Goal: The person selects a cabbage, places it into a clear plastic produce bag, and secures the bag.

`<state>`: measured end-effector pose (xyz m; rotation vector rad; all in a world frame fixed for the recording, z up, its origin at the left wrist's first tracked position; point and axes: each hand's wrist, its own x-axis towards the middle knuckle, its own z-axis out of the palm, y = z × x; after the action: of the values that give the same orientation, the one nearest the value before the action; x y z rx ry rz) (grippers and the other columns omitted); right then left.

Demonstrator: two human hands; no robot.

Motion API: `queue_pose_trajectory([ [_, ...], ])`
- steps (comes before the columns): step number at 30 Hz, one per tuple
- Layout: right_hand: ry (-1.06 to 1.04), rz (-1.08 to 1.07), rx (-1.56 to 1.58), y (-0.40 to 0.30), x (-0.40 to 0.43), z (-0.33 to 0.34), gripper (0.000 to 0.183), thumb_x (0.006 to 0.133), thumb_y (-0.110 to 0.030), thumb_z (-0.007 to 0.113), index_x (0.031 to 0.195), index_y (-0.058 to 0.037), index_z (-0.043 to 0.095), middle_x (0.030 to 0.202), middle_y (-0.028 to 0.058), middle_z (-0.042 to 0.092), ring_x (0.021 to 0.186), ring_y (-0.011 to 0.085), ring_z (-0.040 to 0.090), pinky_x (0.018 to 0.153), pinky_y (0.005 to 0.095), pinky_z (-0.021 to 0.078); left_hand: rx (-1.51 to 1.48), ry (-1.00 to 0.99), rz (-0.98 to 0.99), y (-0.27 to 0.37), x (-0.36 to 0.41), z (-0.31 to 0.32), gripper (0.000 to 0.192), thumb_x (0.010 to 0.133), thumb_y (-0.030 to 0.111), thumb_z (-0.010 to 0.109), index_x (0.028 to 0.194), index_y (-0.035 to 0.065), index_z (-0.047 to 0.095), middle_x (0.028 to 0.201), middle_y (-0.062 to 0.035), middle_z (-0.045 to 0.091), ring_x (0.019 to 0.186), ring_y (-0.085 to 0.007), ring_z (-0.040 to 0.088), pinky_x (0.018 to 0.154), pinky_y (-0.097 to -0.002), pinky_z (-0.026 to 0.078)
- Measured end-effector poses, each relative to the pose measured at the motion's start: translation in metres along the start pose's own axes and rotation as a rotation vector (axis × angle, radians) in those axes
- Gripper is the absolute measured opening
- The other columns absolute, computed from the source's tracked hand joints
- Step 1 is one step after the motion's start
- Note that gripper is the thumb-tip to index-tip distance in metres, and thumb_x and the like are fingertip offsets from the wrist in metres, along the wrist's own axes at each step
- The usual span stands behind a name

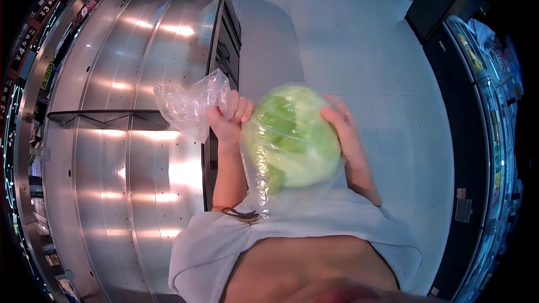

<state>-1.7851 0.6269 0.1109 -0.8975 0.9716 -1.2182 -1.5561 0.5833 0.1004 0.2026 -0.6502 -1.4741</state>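
Note:
A round, pale green cabbage point(311, 151) sits inside a clear plastic bag point(261, 172) in front of my chest. My left hand point(231, 113) is closed around the gathered neck of the bag. Loose, crumpled film from the bag sticks out beyond that fist to the left, over the edge of the metal shelf. On the other side, my right hand point(339, 115) grips the cabbage through the film, its thumb on the upper right of the head and its other fingers partly hidden behind. Both hands hold the bagged cabbage up above the floor.
A bare stainless steel display shelf point(113, 168) runs along my left, with a dark divider point(109, 113) across it. Price signs and goods line its far side. To the right stands a dark-sided refrigerated case point(467, 143) with packaged goods. Pale tiled floor point(349, 50) lies between.

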Motion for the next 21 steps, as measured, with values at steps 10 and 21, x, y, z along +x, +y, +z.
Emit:
queue_pose_trajectory([
  [10, 0.195, -0.110, 0.064, -0.055, 0.240, 0.030, 0.043, 0.083, -0.023, 0.063, 0.118, -0.0005, 0.053, 0.109, 0.0097, 0.058, 0.101, 0.0155, 0.054, 0.088, 0.0279, 0.0429, -0.300, -0.182, -0.123, 0.001, 0.283, -0.051, 0.029, 0.090, 0.024, 0.035, 0.062, 0.0163, 0.034, 0.051, 0.0058, 0.024, 0.040, -0.0074, 0.022, 0.045, -0.0242, 0.031],
  [21, 0.079, -0.311, -0.055, -0.077, 0.528, 0.019, 0.044, 0.083, -0.020, 0.064, 0.120, 0.0011, 0.050, 0.111, 0.0106, 0.055, 0.102, 0.0176, 0.053, 0.090, 0.0299, 0.0418, -0.629, -0.284, -0.214, -0.030, 0.558, -0.141, 0.041, 0.099, 0.026, 0.036, 0.060, 0.0140, 0.034, 0.045, 0.0049, 0.029, 0.038, -0.0079, 0.030, 0.046, -0.0220, 0.036],
])
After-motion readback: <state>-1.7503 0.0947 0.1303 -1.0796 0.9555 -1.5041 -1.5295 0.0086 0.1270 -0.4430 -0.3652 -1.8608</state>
